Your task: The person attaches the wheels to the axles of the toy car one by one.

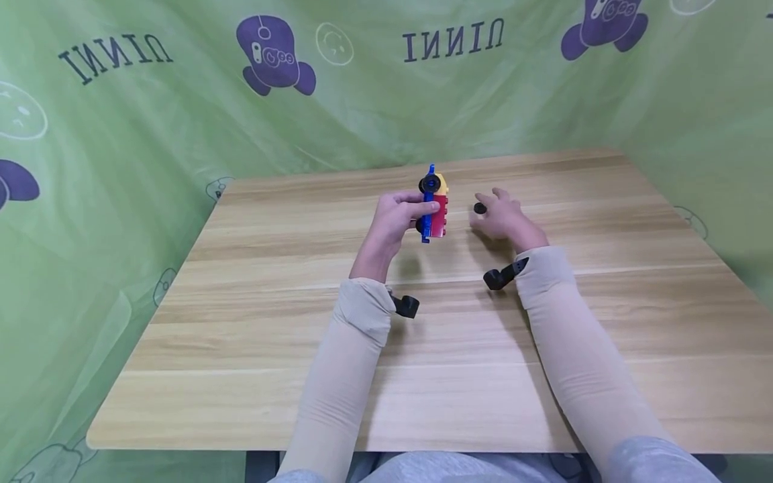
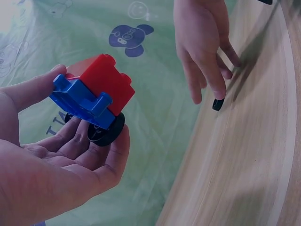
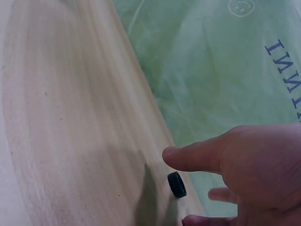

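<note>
A toy car made of building blocks [image 1: 439, 216], with a blue base, red and yellow blocks and black wheels, is held above the table in my left hand [image 1: 392, 218]. In the left wrist view, the thumb presses one side of the blue base [image 2: 77, 99], and the fingers curl beneath by a black wheel [image 2: 107, 134]. My right hand [image 1: 504, 218] is low over the table, fingers spread. Beside its fingers, a small black tyre [image 3: 177, 184] stands on the wood. In the right wrist view, the thumb is close above the tyre, with a small gap between.
The wooden table [image 1: 272, 322] spreads beneath both arms. A green printed curtain [image 1: 362, 114] hangs behind its far edge and along the sides. Black camera mounts [image 1: 406, 306] stick out from the wrists over the tabletop.
</note>
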### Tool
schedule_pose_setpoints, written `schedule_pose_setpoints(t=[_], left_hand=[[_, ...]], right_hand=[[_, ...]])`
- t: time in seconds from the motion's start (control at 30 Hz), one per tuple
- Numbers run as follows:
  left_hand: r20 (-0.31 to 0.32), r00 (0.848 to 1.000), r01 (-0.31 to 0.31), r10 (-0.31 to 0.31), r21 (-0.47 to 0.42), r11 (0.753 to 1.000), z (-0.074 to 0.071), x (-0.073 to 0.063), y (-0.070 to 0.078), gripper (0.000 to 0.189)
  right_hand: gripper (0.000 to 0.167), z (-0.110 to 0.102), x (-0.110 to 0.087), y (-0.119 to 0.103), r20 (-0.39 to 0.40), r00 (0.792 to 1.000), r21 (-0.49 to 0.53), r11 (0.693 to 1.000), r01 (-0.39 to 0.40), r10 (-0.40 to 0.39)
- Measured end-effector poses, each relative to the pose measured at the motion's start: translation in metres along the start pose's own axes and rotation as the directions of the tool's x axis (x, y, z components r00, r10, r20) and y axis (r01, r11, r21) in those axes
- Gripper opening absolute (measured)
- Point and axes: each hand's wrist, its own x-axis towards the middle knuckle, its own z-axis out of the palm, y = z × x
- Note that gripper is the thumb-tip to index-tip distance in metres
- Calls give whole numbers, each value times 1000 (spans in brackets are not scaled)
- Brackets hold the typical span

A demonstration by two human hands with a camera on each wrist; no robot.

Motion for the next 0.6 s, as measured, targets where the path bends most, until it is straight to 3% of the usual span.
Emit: schedule_pose_setpoints(t=[0.27, 0.6], left_hand=[[13, 1000, 5, -5, 11, 1000, 1, -1, 2, 42], [1, 1000, 31, -31, -5, 1000, -1, -1, 2, 46]], right_hand=[[65, 11, 8, 1, -28, 999, -110, 993, 32, -35], [54, 15, 7, 1, -112, 993, -86, 996, 17, -26]])
